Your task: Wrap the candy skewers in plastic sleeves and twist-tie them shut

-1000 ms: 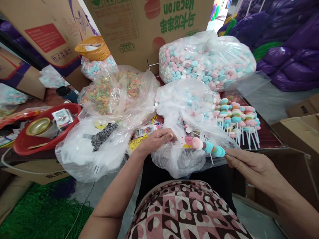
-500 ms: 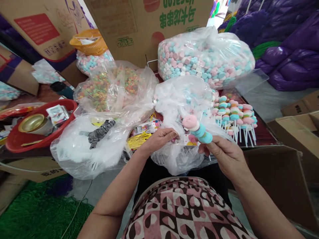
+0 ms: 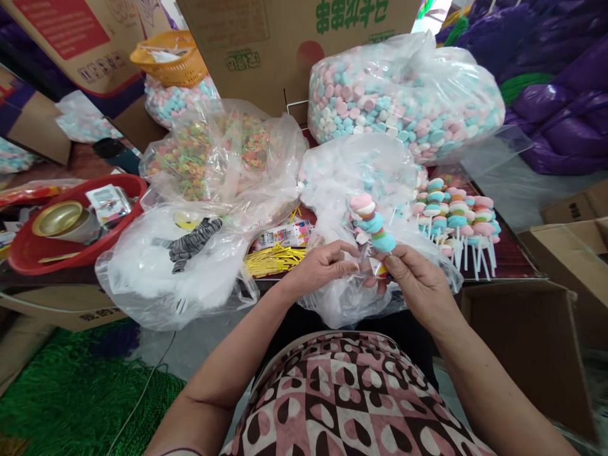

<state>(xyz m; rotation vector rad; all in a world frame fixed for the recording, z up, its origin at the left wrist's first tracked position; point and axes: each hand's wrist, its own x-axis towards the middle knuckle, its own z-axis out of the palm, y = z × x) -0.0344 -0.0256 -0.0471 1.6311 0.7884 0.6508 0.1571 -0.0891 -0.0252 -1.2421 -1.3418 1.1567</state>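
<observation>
My right hand is closed on a marshmallow skewer, held upright and tilted left, with pink, white and blue marshmallows and coloured gummy rings. Below the marshmallows, a small clear printed bag lies between my hands, touching the right fingers. My left hand has its thumb and forefinger curled in at the bag's left edge, in a loose pinch. Behind them is an open plastic bag of marshmallows. Several finished skewers lie at the right with white sticks toward me.
A large bag of marshmallows stands at the back, and a bag of gummy rings at the left. Nearer are yellow twist ties, a white bag with a striped cloth item, and a red basin. An open carton is at lower right.
The skewer has become more upright and its lower end has come to the small bag. Both hands have drawn closer together. The view has shifted slightly.
</observation>
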